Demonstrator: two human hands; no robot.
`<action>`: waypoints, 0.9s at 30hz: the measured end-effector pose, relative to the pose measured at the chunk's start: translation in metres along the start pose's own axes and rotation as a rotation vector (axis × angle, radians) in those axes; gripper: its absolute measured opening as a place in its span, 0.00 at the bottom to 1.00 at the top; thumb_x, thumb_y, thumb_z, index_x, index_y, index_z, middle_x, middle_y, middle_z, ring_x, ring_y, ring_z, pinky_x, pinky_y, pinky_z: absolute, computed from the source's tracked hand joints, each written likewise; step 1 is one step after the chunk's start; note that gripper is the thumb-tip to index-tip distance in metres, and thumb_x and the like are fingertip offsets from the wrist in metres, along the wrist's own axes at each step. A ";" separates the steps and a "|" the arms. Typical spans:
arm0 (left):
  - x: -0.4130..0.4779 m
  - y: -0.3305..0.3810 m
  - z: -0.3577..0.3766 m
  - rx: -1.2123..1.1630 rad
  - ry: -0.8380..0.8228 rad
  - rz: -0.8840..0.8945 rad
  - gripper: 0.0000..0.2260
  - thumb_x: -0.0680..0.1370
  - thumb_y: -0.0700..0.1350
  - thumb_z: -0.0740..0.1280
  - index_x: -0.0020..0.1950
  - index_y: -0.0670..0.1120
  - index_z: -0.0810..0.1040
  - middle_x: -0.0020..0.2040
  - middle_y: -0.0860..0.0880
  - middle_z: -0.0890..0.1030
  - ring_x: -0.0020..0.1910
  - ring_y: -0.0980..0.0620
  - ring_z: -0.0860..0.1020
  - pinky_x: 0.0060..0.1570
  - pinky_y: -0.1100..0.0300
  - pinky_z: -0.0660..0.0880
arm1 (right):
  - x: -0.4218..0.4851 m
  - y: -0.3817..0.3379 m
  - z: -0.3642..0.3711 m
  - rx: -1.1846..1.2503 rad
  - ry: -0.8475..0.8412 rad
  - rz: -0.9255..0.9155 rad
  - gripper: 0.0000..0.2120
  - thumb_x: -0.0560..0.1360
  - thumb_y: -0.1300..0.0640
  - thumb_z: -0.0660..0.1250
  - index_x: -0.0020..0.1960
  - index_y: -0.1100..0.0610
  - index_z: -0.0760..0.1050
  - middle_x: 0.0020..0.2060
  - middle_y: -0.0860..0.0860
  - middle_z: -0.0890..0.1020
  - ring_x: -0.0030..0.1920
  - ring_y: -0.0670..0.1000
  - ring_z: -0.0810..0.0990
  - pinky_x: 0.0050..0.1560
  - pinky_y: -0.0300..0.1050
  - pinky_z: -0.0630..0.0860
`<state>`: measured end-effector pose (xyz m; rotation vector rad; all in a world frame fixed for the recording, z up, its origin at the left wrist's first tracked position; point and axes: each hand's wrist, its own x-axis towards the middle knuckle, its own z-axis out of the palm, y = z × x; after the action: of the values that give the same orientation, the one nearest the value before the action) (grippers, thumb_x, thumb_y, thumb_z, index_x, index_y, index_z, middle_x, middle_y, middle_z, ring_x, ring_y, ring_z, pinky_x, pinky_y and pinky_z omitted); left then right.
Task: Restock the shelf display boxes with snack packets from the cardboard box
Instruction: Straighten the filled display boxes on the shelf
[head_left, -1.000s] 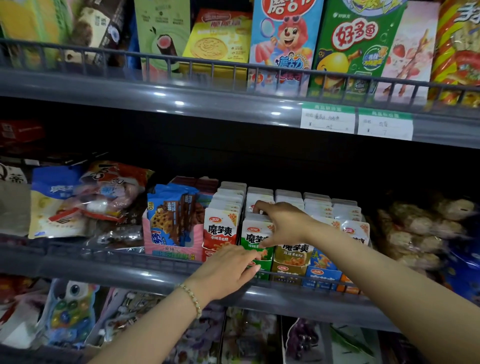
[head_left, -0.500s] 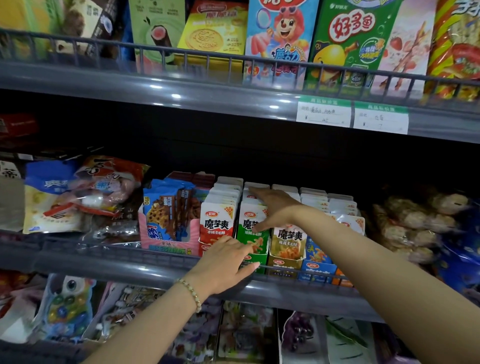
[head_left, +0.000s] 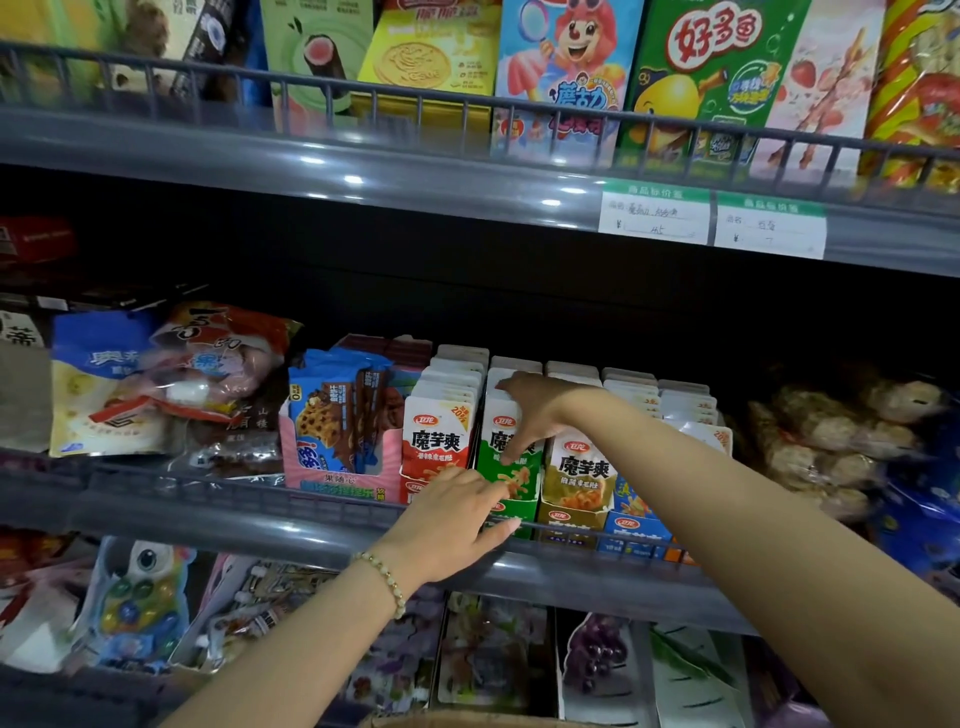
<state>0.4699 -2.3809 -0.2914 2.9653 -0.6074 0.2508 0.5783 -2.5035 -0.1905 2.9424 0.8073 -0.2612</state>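
Several display boxes of upright snack packets stand side by side on the middle shelf: red (head_left: 435, 451), green (head_left: 514, 486), tan (head_left: 577, 480) and blue (head_left: 636, 522). My right hand (head_left: 532, 415) reaches over the green row. Its thumb lies on the front packet's face and its fingers reach over the packet tops behind, pinching a bunch of green packets. My left hand (head_left: 454, 525), with a bead bracelet on its wrist, lies with straight fingers against the lower front of the green box at the shelf's wire rail. A tan sliver of the cardboard box (head_left: 467, 721) shows at the bottom edge.
A pink box of blue cookie packs (head_left: 337, 441) stands left of the red box, with loose bags (head_left: 156, 379) further left. Clear bags of round snacks (head_left: 831, 441) lie to the right. Tall snack cartons (head_left: 566, 67) fill the upper shelf; price tags (head_left: 711, 218) hang on its edge.
My right hand slid a little left and back along the green row. My left hand rose from the rail to the green box's front.
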 end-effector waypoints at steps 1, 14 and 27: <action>0.000 0.000 0.001 -0.003 0.004 0.002 0.22 0.81 0.59 0.50 0.69 0.48 0.67 0.62 0.50 0.74 0.62 0.52 0.68 0.65 0.59 0.60 | -0.001 0.000 0.002 0.018 -0.011 0.003 0.52 0.65 0.44 0.77 0.77 0.55 0.49 0.75 0.53 0.61 0.71 0.55 0.66 0.70 0.49 0.65; 0.000 -0.002 0.001 -0.016 0.004 -0.006 0.23 0.81 0.60 0.51 0.68 0.48 0.67 0.62 0.50 0.74 0.62 0.52 0.68 0.65 0.59 0.60 | 0.000 0.005 0.009 -0.025 0.129 -0.039 0.55 0.65 0.44 0.76 0.78 0.53 0.43 0.77 0.53 0.49 0.76 0.55 0.49 0.74 0.49 0.52; -0.006 0.008 -0.017 -0.161 0.036 0.015 0.22 0.81 0.58 0.53 0.74 0.51 0.61 0.71 0.53 0.67 0.70 0.55 0.64 0.69 0.58 0.60 | -0.046 0.051 -0.033 0.592 0.152 -0.037 0.29 0.77 0.39 0.58 0.74 0.50 0.62 0.73 0.49 0.65 0.72 0.52 0.64 0.67 0.42 0.59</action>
<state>0.4586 -2.3837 -0.2752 2.7972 -0.6151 0.2436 0.5707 -2.5662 -0.1476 3.5374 0.9391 -0.3308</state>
